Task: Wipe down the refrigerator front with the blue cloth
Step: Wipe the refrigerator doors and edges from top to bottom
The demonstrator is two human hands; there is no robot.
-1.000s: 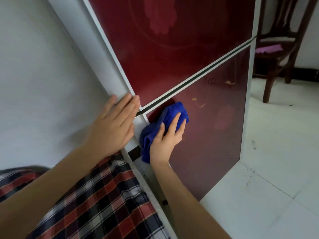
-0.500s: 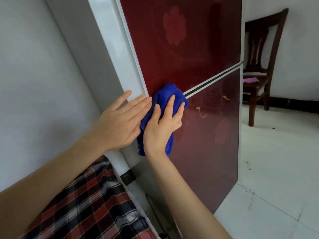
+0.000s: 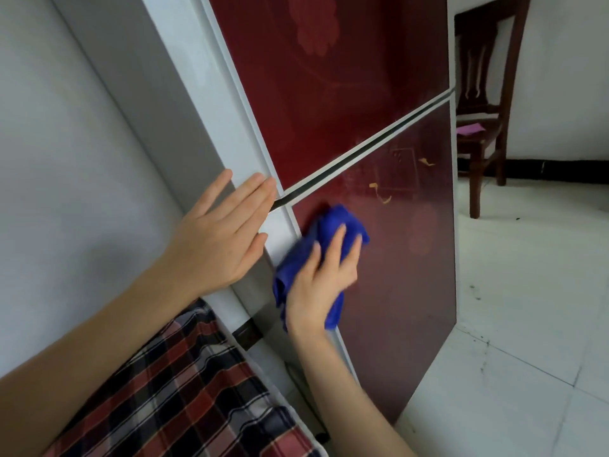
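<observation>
The refrigerator front (image 3: 329,94) is glossy dark red with a faint flower print, split by a black-and-white seam into an upper and a lower door (image 3: 405,258). My right hand (image 3: 321,285) presses the bunched blue cloth (image 3: 342,222) flat against the lower door's upper left corner, just under the seam. My left hand (image 3: 220,235) lies flat with fingers spread on the white side frame (image 3: 184,61) of the refrigerator, fingertips at the seam. Small yellow marks (image 3: 382,196) sit on the lower door to the right of the cloth.
A grey wall (image 3: 49,159) runs along the left. A plaid garment (image 3: 178,397) fills the bottom left. White floor tiles (image 3: 527,324) spread to the right. A dark wooden chair (image 3: 484,94) with a pink item on its seat stands behind the refrigerator's right edge.
My right hand has slid the blue cloth down from across the door seam onto the lower door. My left hand stays on the side frame.
</observation>
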